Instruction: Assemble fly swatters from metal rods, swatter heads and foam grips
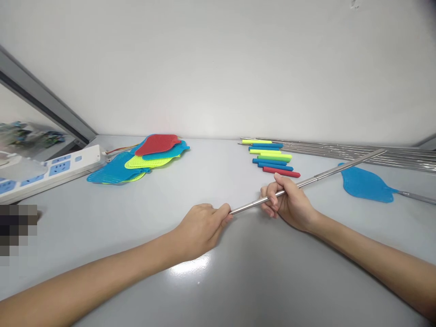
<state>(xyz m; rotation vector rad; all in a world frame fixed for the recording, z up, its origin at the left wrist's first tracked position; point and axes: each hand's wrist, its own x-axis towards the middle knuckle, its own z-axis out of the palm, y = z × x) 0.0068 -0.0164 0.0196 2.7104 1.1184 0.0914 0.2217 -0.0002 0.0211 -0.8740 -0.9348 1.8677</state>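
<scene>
A silver telescopic rod [327, 174] slants across the front of me, its thick end up at the right. My left hand [204, 225] is closed around the thin lower end, which is hidden inside the fist. Farther up, my right hand [289, 202] grips the rod between thumb and fingers. Just beyond the right hand lie several coloured handle sleeves [281, 172], in red, blue, green and yellow. A blue fly swatter [368, 184] with a metal shaft rests on the table at the right, beyond my right forearm.
Swatter heads [158, 144] in red, blue and yellow lie piled at the back left. More metal rods [357, 152] lie along the wall at the back right. A white power strip [80, 159] with cables runs along the left side of the grey table [218, 168].
</scene>
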